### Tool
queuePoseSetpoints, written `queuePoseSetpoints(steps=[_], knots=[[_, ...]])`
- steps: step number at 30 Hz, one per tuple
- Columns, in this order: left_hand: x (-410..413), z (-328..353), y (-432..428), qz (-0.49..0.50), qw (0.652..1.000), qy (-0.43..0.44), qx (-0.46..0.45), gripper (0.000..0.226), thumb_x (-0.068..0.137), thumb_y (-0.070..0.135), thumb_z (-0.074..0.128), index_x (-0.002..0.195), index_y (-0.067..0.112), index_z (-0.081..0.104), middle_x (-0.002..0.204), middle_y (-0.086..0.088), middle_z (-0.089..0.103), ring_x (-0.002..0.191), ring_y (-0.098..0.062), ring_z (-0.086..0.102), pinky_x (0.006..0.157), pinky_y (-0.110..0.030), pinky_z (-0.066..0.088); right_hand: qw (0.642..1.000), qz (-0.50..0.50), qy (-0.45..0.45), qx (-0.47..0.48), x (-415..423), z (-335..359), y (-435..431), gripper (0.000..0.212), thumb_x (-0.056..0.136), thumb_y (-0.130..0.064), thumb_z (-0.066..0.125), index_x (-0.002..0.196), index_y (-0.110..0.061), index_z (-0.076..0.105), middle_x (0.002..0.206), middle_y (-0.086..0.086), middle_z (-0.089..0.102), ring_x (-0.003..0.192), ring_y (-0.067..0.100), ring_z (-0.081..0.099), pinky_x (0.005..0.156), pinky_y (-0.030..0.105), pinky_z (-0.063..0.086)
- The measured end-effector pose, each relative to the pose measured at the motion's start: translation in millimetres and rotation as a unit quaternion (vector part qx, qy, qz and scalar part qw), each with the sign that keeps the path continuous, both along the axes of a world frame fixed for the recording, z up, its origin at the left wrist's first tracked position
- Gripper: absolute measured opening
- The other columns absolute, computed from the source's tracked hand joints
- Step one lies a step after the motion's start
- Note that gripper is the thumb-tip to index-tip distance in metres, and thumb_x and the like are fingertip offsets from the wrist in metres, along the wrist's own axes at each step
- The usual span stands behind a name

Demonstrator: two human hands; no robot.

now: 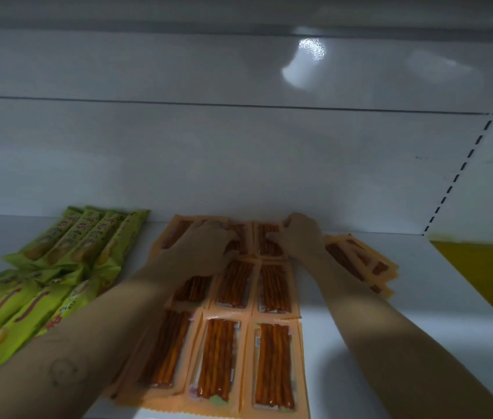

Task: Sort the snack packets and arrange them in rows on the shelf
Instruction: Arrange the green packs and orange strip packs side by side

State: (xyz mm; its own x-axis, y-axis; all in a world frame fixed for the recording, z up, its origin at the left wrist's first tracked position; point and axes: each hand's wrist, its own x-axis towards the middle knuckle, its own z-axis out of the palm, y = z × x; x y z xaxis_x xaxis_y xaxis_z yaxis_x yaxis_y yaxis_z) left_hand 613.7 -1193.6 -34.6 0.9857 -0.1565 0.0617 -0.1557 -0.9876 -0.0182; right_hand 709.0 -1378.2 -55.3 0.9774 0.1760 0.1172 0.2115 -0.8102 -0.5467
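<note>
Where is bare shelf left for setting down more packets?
Bare shelf runs right of the orange packet grid, past the loose orange pile to the yellow edge. A smaller patch sits back left, beside the green packets. Crowded: centre, under left hand and right hand.

The white back panel carries a thin dark horizontal seam across its upper part. A bright glare spot sits above the seam, right of centre. A slotted upright borders the panel's right edge, with a yellow surface beyond it. The white shelf meets the panel's base.
</note>
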Motion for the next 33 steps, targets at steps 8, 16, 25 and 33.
queuePoseSetpoints(steps=[8, 16, 25, 33], knots=[[-2.6, 19.4, -47.1, -0.026, 0.999, -0.032, 0.009, 0.047, 0.096, 0.045, 0.046, 0.137, 0.021, 0.050, 0.137, -0.003, 0.051, 0.127, -0.026, 0.045, 0.103, -0.043, 0.037, 0.999, 0.016, -0.043, -0.014, 1.7, 43.7, -60.2, 0.031, 0.085, -0.037, 0.071, 0.110, -0.019, 0.067, 0.107, 0.002, 0.067, 0.104, 0.022, 0.060, 0.082, 0.028, 0.042], [6.5, 12.1, -138.0, -0.085, 0.996, -0.007, 0.027, 0.060, 0.092, 0.060, 0.045, 0.140, 0.024, 0.045, 0.135, -0.005, 0.052, 0.127, -0.031, 0.047, 0.104, -0.044, 0.033, 0.993, 0.003, 0.032, -0.114, 1.1, 56.1, -146.1, 0.023, 0.085, -0.029, 0.074, 0.105, -0.022, 0.065, 0.103, 0.003, 0.068, 0.096, 0.023, 0.064, 0.086, 0.035, 0.053], [21.4, -9.9, -180.2, -0.066, 0.993, 0.060, -0.077, 0.071, 0.085, 0.063, 0.059, 0.145, 0.033, 0.038, 0.144, -0.011, 0.043, 0.124, -0.034, 0.051, 0.102, -0.038, 0.043, 0.996, 0.033, -0.029, -0.080, -14.4, 12.0, -155.2, 0.027, 0.091, -0.042, 0.059, 0.092, -0.017, 0.070, 0.097, 0.005, 0.069, 0.091, 0.025, 0.064, 0.070, 0.028, 0.041], [23.9, -6.2, -176.9, 0.005, 0.955, 0.011, -0.295, 0.048, 0.077, 0.048, 0.068, 0.062, 0.002, 0.069, 0.062, -0.012, 0.066, 0.055, -0.010, 0.057, 0.055, -0.022, 0.041, 0.991, 0.046, -0.044, -0.117, -21.2, 2.0, -151.4, 0.028, 0.092, -0.028, 0.057, 0.115, -0.012, 0.060, 0.116, 0.011, 0.060, 0.107, 0.032, 0.058, 0.089, 0.037, 0.047]])
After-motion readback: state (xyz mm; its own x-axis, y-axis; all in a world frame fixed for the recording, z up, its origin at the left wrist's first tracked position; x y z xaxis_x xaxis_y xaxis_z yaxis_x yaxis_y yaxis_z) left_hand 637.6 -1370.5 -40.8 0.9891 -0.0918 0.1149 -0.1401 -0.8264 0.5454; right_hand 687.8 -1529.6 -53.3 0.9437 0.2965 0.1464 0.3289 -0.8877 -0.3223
